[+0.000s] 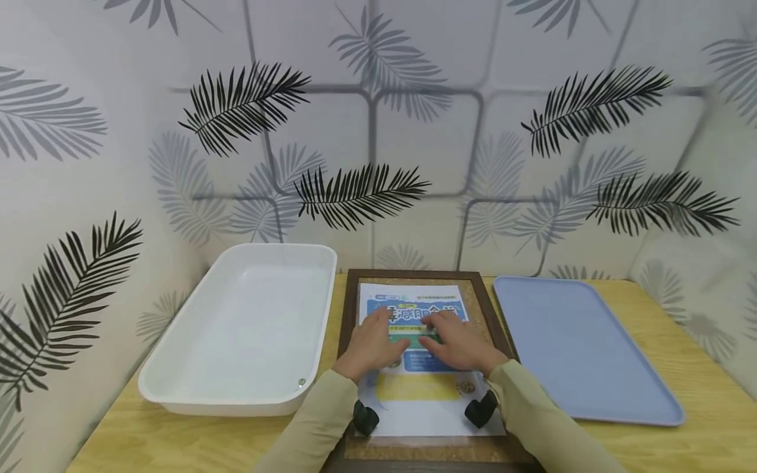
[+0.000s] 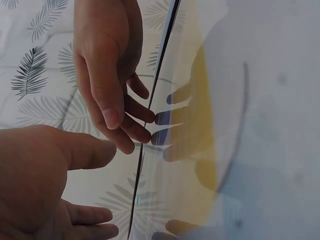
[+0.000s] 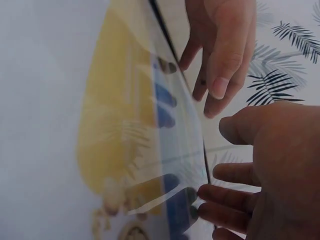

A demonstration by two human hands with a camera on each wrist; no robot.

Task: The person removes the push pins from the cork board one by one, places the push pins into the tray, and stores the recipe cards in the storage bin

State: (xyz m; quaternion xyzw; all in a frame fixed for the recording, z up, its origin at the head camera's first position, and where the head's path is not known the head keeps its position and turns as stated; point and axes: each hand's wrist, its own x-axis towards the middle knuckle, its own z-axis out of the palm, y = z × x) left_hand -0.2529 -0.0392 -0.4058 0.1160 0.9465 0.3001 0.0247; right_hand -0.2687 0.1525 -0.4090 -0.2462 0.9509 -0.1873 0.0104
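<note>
A brown wooden frame with a cork backing lies on the table, and a printed poster in blue, yellow and white lies inside it. My left hand is over the left half of the poster, fingers extended forward and thumb pointing inward. Mirroring it on the right half is my right hand, also with loose fingers. Both wrist views show fingertips right at a glossy surface that reflects them; the left hand and right hand grip nothing.
To the left stands a deep white tray. A shallow light-blue tray lies to the right of the frame. All rest on a yellow wood-grain table, with a leaf-patterned wall covering behind and at the sides.
</note>
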